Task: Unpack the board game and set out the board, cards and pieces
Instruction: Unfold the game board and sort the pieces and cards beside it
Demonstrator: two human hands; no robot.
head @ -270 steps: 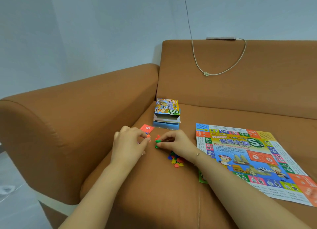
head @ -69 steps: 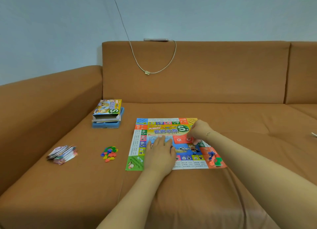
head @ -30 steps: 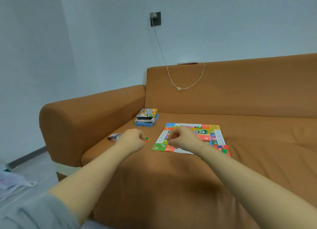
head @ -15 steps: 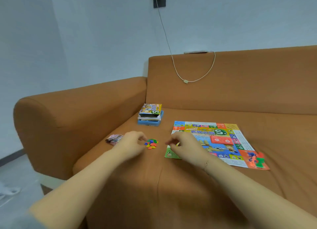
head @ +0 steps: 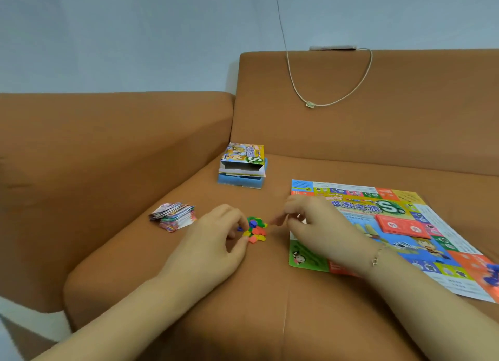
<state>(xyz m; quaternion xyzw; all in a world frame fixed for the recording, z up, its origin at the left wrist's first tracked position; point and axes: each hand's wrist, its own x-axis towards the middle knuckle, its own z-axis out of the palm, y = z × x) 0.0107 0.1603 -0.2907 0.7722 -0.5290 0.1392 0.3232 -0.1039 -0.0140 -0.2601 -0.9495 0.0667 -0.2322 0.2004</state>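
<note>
Smooth brown sofa fabric (head: 270,320) carried the flat glossy paper board (head: 442,242) at right. Beside it, the left hand (head: 213,247) pinched at a heap of small bright plastic pieces (head: 256,229); the right hand (head: 321,225) hovered, fingers loosely curled, grasping nothing visible.

You face an orange-brown fabric sofa (head: 351,133) that fills most of the view. Its backrest runs along the upper right, its wide padded armrest (head: 108,144) lies to your left, and a stitched seam runs down the front of its seat cushion (head: 270,293). Behind the sofa rises a plain pale blue-grey wall (head: 135,36), evenly lit. A thin pale cable (head: 290,71) hangs down the wall, loops across the backrest, and rises to a slim flat device (head: 333,47) lying on the backrest's top edge. A patch of pale floor (head: 29,320) shows at lower left.
</note>
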